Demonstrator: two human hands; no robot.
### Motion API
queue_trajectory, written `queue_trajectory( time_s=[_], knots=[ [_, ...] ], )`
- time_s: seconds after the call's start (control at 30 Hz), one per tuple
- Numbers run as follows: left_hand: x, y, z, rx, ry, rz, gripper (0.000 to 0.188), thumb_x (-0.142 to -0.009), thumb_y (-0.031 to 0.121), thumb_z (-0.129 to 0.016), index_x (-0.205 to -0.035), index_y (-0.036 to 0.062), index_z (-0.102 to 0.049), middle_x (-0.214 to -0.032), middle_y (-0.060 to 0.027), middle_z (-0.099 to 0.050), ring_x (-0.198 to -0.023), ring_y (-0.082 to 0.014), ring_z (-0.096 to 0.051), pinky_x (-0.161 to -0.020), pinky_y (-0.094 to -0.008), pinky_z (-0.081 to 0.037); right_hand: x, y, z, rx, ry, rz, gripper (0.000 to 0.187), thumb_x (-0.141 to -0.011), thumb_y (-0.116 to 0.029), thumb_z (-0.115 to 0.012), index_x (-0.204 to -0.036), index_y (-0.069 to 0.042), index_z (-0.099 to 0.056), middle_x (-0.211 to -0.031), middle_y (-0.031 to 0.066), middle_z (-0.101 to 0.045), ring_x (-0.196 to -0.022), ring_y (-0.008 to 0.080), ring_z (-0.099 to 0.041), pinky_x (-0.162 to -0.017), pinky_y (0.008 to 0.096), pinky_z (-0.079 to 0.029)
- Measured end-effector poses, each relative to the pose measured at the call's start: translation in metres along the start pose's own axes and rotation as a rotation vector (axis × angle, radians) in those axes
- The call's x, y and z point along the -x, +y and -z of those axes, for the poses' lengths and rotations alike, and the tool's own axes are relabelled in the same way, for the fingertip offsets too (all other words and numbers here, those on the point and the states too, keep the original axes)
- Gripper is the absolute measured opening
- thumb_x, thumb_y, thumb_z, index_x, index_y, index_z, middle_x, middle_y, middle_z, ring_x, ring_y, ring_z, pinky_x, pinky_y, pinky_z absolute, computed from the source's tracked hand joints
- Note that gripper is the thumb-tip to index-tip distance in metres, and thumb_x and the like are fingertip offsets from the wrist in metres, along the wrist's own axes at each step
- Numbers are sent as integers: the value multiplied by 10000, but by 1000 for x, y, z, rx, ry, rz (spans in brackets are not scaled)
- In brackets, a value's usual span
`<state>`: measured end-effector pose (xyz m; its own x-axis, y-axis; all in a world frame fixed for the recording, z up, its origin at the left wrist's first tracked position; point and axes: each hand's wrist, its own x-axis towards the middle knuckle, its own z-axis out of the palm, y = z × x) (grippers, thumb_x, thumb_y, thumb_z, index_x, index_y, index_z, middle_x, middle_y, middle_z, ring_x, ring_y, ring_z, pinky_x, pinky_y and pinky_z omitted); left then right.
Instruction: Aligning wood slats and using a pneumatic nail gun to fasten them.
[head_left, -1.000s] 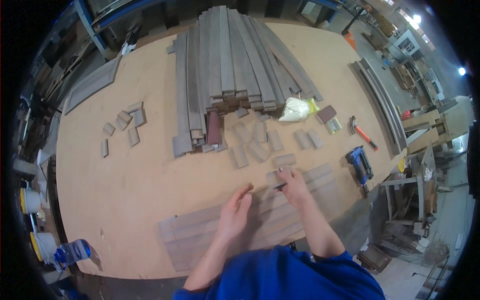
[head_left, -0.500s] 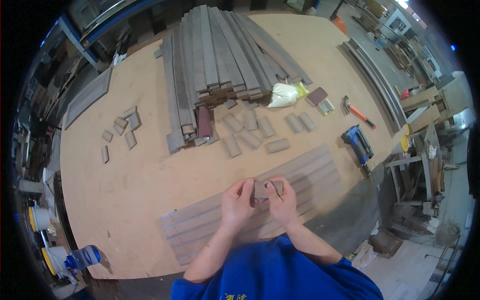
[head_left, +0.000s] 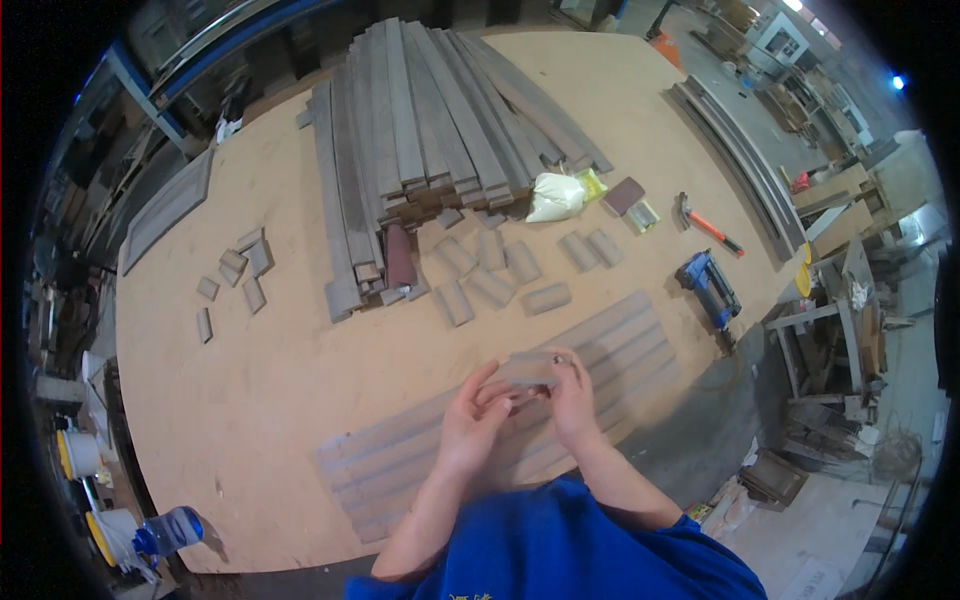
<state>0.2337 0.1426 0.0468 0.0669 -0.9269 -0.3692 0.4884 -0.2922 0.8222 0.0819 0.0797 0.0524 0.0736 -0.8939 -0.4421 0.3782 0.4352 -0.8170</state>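
A small grey-brown wooden block (head_left: 528,368) is pinched at its right end by my right hand (head_left: 574,408), thumb on top and fingers curled beneath. My left hand (head_left: 470,425) is at the block's left end with fingers bent and spread apart. Its fingertips come close to the block's lower edge; whether they touch it I cannot tell. Both hands are above a long panel of grey wooden strips (head_left: 385,470) lying at an angle near the table's front edge. Beyond the hands, several similar loose blocks (head_left: 491,288) are scattered.
A large stack of long grey boards (head_left: 405,120) stands at the back, a dark red sandpaper roll (head_left: 400,258) against it. Rightward are a white bag (head_left: 556,197), a sanding pad (head_left: 624,196), a hammer (head_left: 712,226) and a blue nail gun (head_left: 711,292). More blocks (head_left: 232,262) lie left.
My left hand has loosened from the block, its fingers spreading and shifting slightly left. My right hand still grips the block, which is now tilted differently.
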Motion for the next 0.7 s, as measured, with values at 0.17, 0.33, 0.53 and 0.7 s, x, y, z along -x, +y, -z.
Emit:
queue_trajectory(
  time_s=[0.17, 0.33, 0.53, 0.7],
  knots=[
    [-2, -3, 28, -71, 186, -10, 434, -1030, 62, -597, -1447, -8, -501, -1252, -124, -682, -1096, -180, -657, -929, -310, -542, -87, -15, 39, 315, 131, 224, 233, -1000, -77, -572, -1228, -38, -597, -946, 58, -664, -803, 127, -638, -668, 272, -492],
    [-7, -8, 55, -121, 287, -65, 322, -1046, 105, -589, -1345, -13, -589, -1181, -93, -698, -1001, -136, -645, -886, -278, -526, -193, -29, 76, 625, 134, 379, 286, -965, -99, -646, -1230, -1, -597, -1062, 121, -707, -881, 164, -668, -778, 312, -556],
    [-6, -9, 62, -180, 320, -64, 292, -1047, 110, -590, -1310, -16, -609, -1154, -92, -703, -981, -125, -640, -882, -274, -527, -257, -14, 75, 1032, 111, 433, 375, -869, -151, -754, -1217, -51, -655, -1098, 149, -725, -949, 286, -707, -845, 391, -561],
    [-5, -15, 62, -158, 348, -76, 267, -1029, 83, -608, -1276, -13, -636, -1139, -93, -718, -1007, -126, -646, -908, -270, -518, -252, -44, 67, 1470, 249, 741, 444, -791, -159, -790, -1214, -74, -685, -1167, 188, -690, -1104, 372, -646, -965, 445, -530]
  ],
)
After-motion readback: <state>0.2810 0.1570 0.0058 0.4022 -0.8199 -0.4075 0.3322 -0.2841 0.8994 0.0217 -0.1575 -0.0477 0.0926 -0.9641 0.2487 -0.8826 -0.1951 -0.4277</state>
